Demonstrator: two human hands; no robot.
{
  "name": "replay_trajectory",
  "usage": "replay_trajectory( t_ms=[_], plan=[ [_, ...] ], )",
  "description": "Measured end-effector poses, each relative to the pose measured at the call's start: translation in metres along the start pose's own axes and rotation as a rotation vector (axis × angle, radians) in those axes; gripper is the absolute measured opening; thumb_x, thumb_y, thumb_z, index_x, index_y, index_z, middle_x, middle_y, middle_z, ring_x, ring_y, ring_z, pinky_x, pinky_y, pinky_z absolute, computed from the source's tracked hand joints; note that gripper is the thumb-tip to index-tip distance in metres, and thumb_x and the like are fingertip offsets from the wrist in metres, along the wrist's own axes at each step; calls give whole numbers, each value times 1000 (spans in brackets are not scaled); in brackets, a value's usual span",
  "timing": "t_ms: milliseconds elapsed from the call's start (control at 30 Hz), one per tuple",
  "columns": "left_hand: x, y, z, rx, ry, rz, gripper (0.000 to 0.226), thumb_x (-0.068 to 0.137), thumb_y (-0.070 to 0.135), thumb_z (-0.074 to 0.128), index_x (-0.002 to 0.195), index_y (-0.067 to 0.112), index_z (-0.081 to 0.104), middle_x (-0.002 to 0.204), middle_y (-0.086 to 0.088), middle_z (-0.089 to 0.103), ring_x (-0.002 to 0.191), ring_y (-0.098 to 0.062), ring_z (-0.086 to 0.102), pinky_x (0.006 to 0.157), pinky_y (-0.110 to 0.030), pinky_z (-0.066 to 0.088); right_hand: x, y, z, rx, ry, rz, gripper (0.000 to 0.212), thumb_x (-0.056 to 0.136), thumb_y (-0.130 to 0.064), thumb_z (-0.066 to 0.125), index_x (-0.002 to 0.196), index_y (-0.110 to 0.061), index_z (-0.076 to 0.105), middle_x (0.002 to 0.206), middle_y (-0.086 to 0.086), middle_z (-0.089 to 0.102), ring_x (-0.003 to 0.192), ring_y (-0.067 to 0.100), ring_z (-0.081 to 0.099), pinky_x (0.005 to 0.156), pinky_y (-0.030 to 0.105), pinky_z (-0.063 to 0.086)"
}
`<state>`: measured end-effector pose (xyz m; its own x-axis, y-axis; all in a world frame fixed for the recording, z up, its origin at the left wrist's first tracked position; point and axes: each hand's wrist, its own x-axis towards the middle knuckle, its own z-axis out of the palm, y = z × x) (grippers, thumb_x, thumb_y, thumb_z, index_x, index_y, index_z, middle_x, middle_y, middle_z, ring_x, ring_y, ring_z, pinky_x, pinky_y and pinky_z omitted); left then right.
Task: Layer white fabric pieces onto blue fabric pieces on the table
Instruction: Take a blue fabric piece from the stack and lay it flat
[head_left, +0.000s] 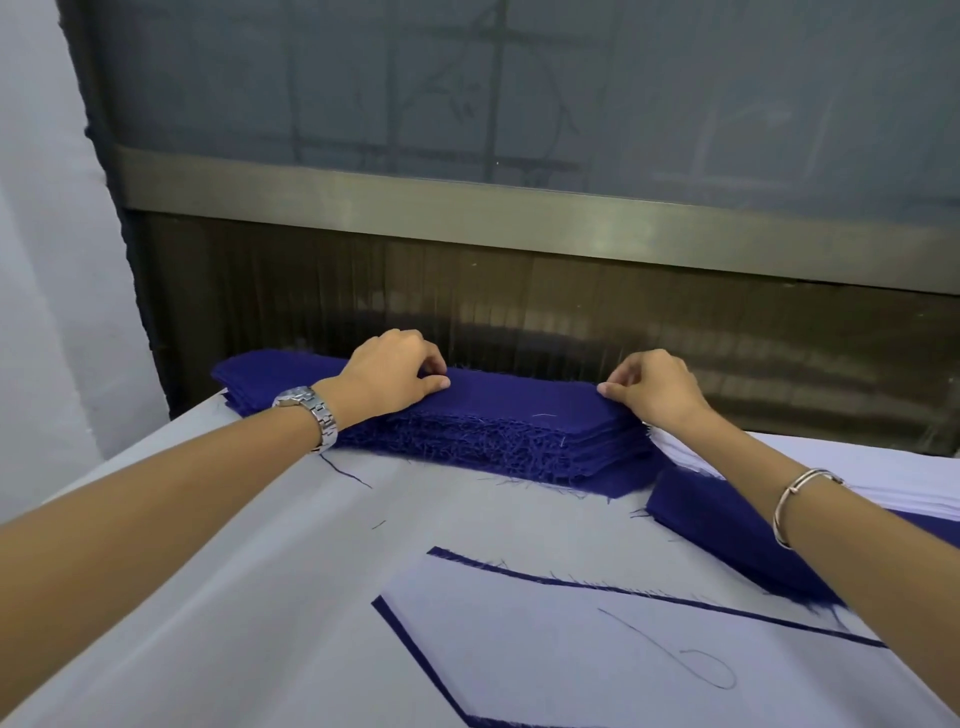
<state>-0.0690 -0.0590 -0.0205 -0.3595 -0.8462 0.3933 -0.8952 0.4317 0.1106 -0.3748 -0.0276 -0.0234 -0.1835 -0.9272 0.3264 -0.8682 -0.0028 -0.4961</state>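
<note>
**Where things lie on the table**

On my feed, the tall stack (493, 421) of fabric pieces sits along the table's (208, 571) far edge, just in front of the wall panel (519, 291).

The left hand (387, 374) is on the stack's top toward its left end, with fingers curled at the far side. The right hand (657, 387) pinches the top layer at the right end.

Just right of the tall stack and nearer to me, a lower stack (727, 535) runs toward the table's right edge, under the right forearm. Directly behind it, at the right edge, lies a pile of sheets (914, 493).

In front of the tall stack, mid-table, a single piece (571, 618) lies on a larger piece (420, 654) whose borders show around it. A loose thread (696, 665) lies on top.
</note>
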Motion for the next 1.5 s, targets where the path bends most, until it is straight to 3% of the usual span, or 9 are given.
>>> replay_trajectory(
  t_ms=[267,467,633,800,967,1100,1200,1400,1500],
  plan=[
    [2,-2,7,-88,-5,-9,31,95,35,64,123,22,67,120,1,65,94,-8,52,77,-28,42,2,2,1,237,-30,42,15,83,-18,80,88,-19,65,80,-3,65,82,15,62,79,36,54],
    [5,-3,6,-45,-54,34,46,97,32,61,141,24,52,137,-1,54,124,-22,47,104,-43,43,-6,8,-6,373,46,-72,19,86,-12,77,76,-25,68,76,-5,66,74,10,62,62,24,52],
    [4,-7,9,-133,-52,38,49,96,27,64,142,24,49,137,0,57,126,-20,46,107,-41,41,-15,13,-14,463,71,-172,11,86,-8,76,81,-17,71,82,3,70,81,19,66,71,31,57],
    [-4,-19,1,-19,74,44,42,92,34,68,131,24,58,124,0,64,115,-20,54,99,-39,39,-21,14,-15,409,124,-267,17,89,-11,73,81,-25,68,81,-6,69,76,10,64,63,10,50],
    [-23,-55,-16,57,86,-71,28,95,36,63,119,22,66,108,-4,72,102,-25,65,95,-44,47,-22,16,-13,445,132,-240,6,90,-12,71,90,-16,68,86,6,73,81,19,68,75,28,54],
    [-43,-98,-29,128,116,-179,27,97,38,59,115,21,67,101,-7,72,97,-30,65,91,-43,45,-23,14,-12,451,131,-223,8,92,-11,69,91,-19,66,82,1,72,77,16,69,68,26,56],
    [-56,-127,-36,169,152,-262,31,96,39,60,115,16,68,101,-12,73,97,-35,66,86,-43,45,-22,12,-13,457,144,-202,8,93,-12,68,92,-19,65,83,-1,71,74,10,66,52,12,51],
    [-68,-156,-46,-16,248,-359,29,94,36,65,103,9,70,71,-4,61,70,-27,58,62,-35,41,-19,13,-15,447,156,-193,6,92,-10,69,93,-16,66,83,1,69,71,10,65,45,9,46],
    [-68,-157,-53,-163,287,-360,23,94,33,65,82,14,63,62,-1,58,61,-22,56,57,-32,39,-18,13,-20,443,156,-179,9,91,-9,70,89,-16,64,81,4,68,53,3,62,43,11,46]
  ],
)
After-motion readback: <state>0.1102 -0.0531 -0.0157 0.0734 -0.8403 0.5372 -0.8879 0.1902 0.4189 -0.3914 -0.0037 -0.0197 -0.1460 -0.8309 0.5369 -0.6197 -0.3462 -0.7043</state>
